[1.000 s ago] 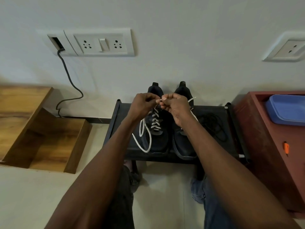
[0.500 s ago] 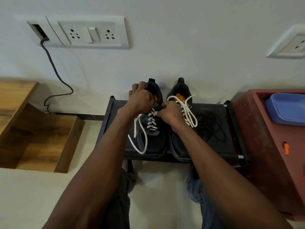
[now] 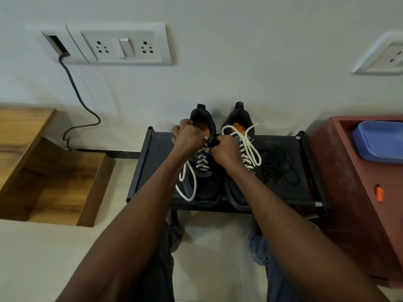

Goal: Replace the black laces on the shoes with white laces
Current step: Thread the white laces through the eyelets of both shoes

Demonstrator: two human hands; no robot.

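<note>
Working at the top eyelets of the left shoe [image 3: 201,162] on the rack [image 3: 152,171], beside the already laced right shoe [image 3: 239,131]. Left hand [image 3: 188,138] and right hand [image 3: 222,149] both curled, pinching the white lace [image 3: 187,182]. Risking a missed eyelet or uneven ends from the slack loop snagging.

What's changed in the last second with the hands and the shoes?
Both hands dropped from holding lace ends up above the left shoe to its collar: left hand grips the collar, right hand pinches by the top eyelets. Right shoe, black laces unmoved.
</note>
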